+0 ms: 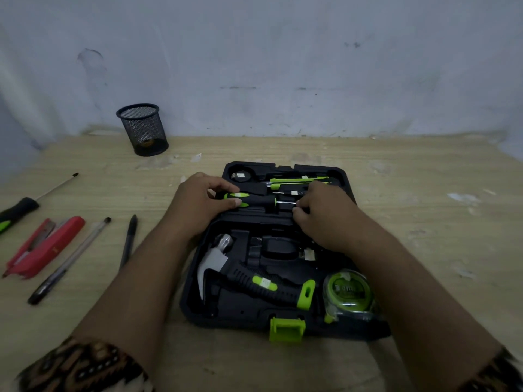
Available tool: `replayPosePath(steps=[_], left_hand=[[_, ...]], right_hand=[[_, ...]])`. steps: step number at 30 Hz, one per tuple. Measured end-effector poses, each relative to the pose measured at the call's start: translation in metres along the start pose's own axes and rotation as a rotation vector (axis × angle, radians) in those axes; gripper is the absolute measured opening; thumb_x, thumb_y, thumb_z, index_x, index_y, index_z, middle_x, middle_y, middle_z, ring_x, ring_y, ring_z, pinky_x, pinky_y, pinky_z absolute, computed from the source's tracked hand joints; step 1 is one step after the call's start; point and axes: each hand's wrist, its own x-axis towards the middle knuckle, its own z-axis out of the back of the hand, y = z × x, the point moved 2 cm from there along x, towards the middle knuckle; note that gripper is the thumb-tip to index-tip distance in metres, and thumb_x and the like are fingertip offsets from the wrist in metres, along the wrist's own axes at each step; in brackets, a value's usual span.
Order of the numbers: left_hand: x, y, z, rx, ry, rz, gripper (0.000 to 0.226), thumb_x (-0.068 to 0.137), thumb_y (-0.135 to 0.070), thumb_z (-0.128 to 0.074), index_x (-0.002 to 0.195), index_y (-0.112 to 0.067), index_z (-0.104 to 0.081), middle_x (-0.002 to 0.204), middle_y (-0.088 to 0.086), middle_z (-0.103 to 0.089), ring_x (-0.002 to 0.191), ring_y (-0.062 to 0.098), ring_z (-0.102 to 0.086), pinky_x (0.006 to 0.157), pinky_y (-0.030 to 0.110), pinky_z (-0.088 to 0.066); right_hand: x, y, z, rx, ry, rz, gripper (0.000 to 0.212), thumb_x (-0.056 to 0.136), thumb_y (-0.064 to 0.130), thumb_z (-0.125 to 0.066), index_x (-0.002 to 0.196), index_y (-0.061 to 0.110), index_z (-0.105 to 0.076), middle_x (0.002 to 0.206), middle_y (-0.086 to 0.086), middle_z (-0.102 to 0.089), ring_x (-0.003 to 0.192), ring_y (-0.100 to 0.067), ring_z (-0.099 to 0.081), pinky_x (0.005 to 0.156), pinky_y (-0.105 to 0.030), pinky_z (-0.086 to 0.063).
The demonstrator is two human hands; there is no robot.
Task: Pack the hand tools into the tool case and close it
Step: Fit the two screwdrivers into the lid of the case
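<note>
Over the case (283,167), left hand (198,202) grips the screwdriver (260,200) handle, right hand (325,216) pinches its shaft, likely seating it.

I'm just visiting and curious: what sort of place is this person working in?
Likely a home or office desk rather than a workshop: a wooden table against a scuffed painted wall, with a mesh pen cup, pens and a red stapler beside the tool case.

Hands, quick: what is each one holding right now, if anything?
Left hand: grips the handle of the screwdriver in the tool case.
Right hand: pinches the same screwdriver's metal shaft.
</note>
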Motion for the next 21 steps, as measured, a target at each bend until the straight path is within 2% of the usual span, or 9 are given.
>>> replayPosePath(steps=[3,5,7,9,12,17,21], left_hand=[[-0.004,-0.003,0.0,-0.007,0.0,0.003,0.021,0.075,-0.029,-0.084,0.095,-0.027,-0.078,0.076,-0.006,-0.054,0.066,0.006,-0.049,0.053,0.009,-0.032],[-0.008,-0.008,0.003,-0.011,0.0,0.011,0.019,0.078,-0.028,-0.082,0.096,-0.022,-0.078,0.068,-0.006,-0.052,0.061,0.007,-0.046,0.051,0.011,-0.031],[-0.014,-0.012,0.011,-0.013,-0.009,0.013,0.016,0.083,-0.027,-0.078,0.095,-0.016,-0.077,0.071,-0.005,-0.059,0.063,0.008,-0.052,0.056,0.015,-0.038],[-0.022,-0.016,0.022,0.0,-0.012,-0.008,0.015,0.086,-0.027,-0.075,0.094,-0.015,-0.076,0.079,-0.006,-0.067,0.068,0.005,-0.057,0.057,0.007,-0.04],[-0.04,-0.016,0.047,0.063,-0.041,-0.029,0.012,0.089,-0.029,-0.071,0.093,-0.018,-0.075,0.085,-0.008,-0.07,0.075,0.0,-0.061,0.057,0.002,-0.038],[-0.083,0.004,0.098,0.14,-0.151,0.001,0.013,0.091,-0.031,-0.067,0.087,-0.021,-0.074,0.078,-0.013,-0.068,0.073,-0.002,-0.06,0.061,0.016,-0.04],[-0.116,0.035,0.137,0.216,-0.285,0.077,0.014,0.091,-0.034,-0.066,0.081,-0.026,-0.071,0.074,-0.014,-0.068,0.072,-0.004,-0.061,0.06,0.02,-0.042]], right_hand=[[-0.003,0.005,0.0,-0.056,0.052,-0.022,0.038,0.1,0.029,-0.044,0.07,0.008,-0.053,0.086,-0.011,-0.056,0.062,-0.017,-0.048,0.061,-0.03,-0.038],[-0.002,0.008,0.006,-0.077,0.102,-0.037,0.038,0.1,0.029,-0.044,0.068,0.009,-0.051,0.077,-0.009,-0.054,0.059,-0.017,-0.046,0.061,-0.03,-0.039],[-0.002,0.017,0.014,-0.095,0.158,-0.047,0.04,0.101,0.028,-0.043,0.07,0.006,-0.055,0.068,-0.01,-0.053,0.057,-0.02,-0.047,0.059,-0.031,-0.04],[-0.004,0.032,0.02,-0.094,0.166,-0.024,0.038,0.102,0.027,-0.041,0.081,0.002,-0.061,0.076,-0.014,-0.059,0.065,-0.025,-0.052,0.06,-0.032,-0.041],[-0.008,0.072,0.015,-0.032,0.094,0.086,0.03,0.101,0.024,-0.039,0.082,0.006,-0.054,0.082,-0.01,-0.055,0.076,-0.029,-0.05,0.062,-0.032,-0.033],[-0.006,0.151,-0.028,0.057,0.081,0.268,0.021,0.098,0.022,-0.041,0.084,0.01,-0.051,0.103,-0.017,-0.062,0.099,-0.034,-0.057,0.073,-0.034,-0.039],[-0.01,0.201,-0.063,0.057,0.246,0.346,0.028,0.1,0.021,-0.04,0.072,0.014,-0.038,0.083,-0.005,-0.043,0.084,-0.03,-0.049,0.069,-0.036,-0.039]])
